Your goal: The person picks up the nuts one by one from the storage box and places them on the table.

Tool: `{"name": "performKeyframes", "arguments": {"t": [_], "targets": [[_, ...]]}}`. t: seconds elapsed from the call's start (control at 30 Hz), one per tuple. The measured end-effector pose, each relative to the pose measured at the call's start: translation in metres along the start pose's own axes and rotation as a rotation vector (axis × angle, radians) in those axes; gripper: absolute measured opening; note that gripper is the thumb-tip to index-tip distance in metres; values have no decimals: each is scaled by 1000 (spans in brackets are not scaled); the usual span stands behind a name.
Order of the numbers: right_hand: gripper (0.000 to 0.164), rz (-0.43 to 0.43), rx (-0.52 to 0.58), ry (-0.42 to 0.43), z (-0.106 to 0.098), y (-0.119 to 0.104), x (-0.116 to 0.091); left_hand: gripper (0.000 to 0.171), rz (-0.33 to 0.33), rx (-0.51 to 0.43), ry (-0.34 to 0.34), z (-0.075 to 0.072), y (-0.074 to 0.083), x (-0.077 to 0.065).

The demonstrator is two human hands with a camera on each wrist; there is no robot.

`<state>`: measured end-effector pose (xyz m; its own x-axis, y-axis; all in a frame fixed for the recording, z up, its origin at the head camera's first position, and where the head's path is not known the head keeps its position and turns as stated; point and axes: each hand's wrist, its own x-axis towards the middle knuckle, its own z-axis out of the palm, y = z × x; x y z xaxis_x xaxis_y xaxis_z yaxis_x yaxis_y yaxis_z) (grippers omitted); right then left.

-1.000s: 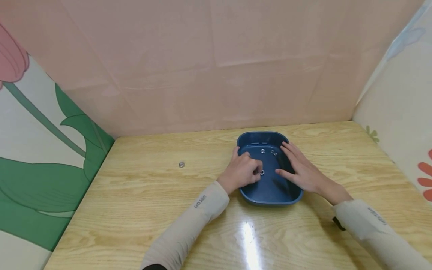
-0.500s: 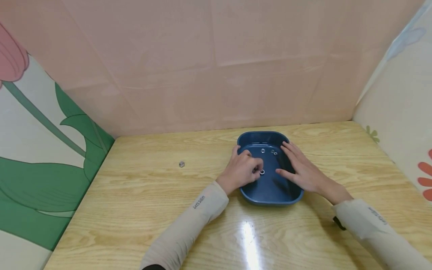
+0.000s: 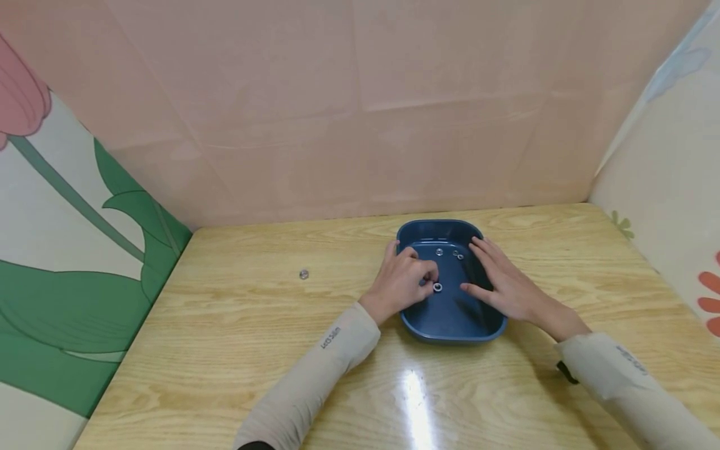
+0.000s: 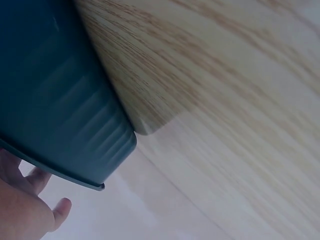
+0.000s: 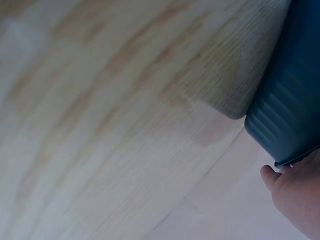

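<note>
My left hand (image 3: 400, 280) reaches over the left side of a blue plastic tray (image 3: 450, 331), its thumb and index finger bent towards each other. A small silvery metal ring, like a nut (image 3: 437, 287), shows right at those fingertips; I cannot tell whether they pinch it. Another fingertip of that hand rests at the tray's left rim. My right hand (image 3: 509, 290) lies spread over the right rim, fingers extended and thumb pointing inside. In the left wrist view, part of the left hand (image 4: 27, 212) overlaps the rim. The right wrist view has the right hand (image 5: 297, 192) beside the tray's corner.
Several more small metal nuts (image 3: 439, 252) lie on the tray floor towards its far end. A lone metal nut (image 3: 304, 274) sits on the wooden table (image 3: 225, 350), left of the tray. Behind the table rises a pinkish wall (image 3: 360, 125), with patterned panels on both sides.
The left hand has drawn back very slightly to the left, and more of the ring beside its fingertips shows. The right hand and the tray hold their places.
</note>
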<state>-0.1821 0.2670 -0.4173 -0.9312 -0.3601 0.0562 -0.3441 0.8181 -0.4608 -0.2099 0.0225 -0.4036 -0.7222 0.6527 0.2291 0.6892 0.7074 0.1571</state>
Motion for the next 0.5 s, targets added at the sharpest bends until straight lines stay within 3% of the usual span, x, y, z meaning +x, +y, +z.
{"name": "performKeyframes", "arguments": {"t": [0.5], "targets": [[91,4,-8,-10,-1,1,2,7,-9,25,109,-6,-5,-3]]}}
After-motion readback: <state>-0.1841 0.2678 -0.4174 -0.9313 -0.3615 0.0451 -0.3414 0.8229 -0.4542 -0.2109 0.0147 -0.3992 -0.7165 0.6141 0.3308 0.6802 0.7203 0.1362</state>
